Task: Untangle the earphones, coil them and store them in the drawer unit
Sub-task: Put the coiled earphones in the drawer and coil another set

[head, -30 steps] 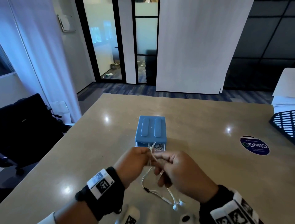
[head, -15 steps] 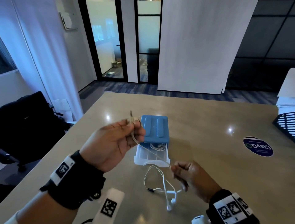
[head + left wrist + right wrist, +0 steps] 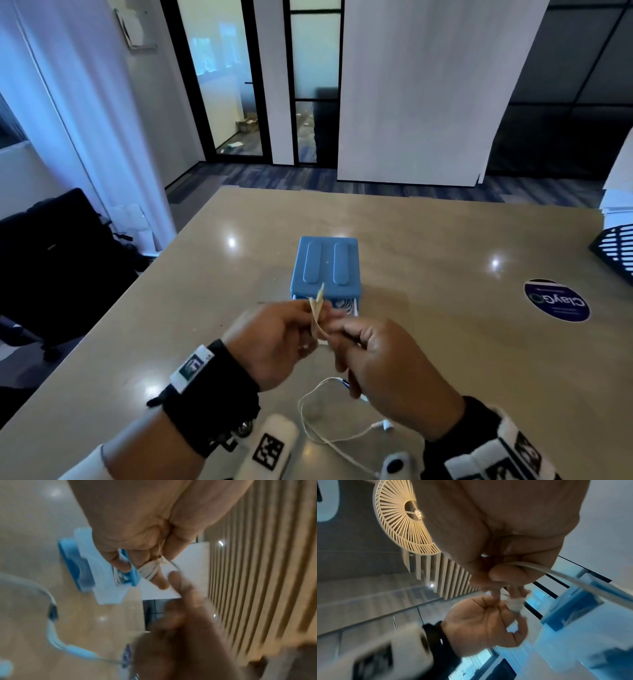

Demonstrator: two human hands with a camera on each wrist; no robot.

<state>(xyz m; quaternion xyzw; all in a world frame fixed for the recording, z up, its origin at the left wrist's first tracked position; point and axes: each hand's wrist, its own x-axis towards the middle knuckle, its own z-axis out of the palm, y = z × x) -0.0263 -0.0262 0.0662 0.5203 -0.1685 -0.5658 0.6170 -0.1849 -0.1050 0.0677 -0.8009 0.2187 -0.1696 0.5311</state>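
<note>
White wired earphones [image 3: 317,413] trail over the tan table [image 3: 445,359] below my hands, with the earbuds [image 3: 385,426] lying near my right wrist. My left hand [image 3: 274,339] has several turns of the cable [image 3: 150,570] wound round its fingers, the plug end sticking up. Close against it, my right hand [image 3: 383,366] pinches the cable [image 3: 539,568]. Just behind my hands stands the blue drawer unit [image 3: 327,269], its pale drawer [image 3: 106,582] pulled out with another coiled earphone [image 3: 344,304] inside.
A round dark sticker [image 3: 556,300] lies on the table at the right. A black mesh tray [image 3: 616,251] and stacked white paper [image 3: 620,202] sit at the far right edge. A black chair [image 3: 51,257] stands left of the table.
Half a second ago my hands were apart, the left raised and the right low. They have come together in front of the drawer, with cable now wound on my left fingers.
</note>
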